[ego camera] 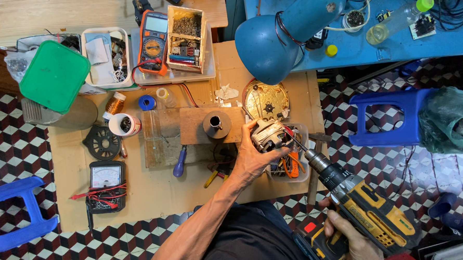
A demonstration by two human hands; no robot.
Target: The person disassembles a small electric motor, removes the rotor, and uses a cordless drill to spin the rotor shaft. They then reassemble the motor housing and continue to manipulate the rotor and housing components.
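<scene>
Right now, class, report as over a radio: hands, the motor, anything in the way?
Left hand grips small motor. Right hand holds yellow cordless drill, bit at the motor. Plastic tub of tools directly beneath; blue lamp clear above.

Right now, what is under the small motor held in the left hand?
Under the small motor and left hand sits a clear plastic tub holding orange-handled tools. The hand covers the tub's left part.

Left hand [251, 157] gripping small motor [267, 134], right hand [351, 239] holding yellow cordless drill [367, 207], bit against motor
</scene>
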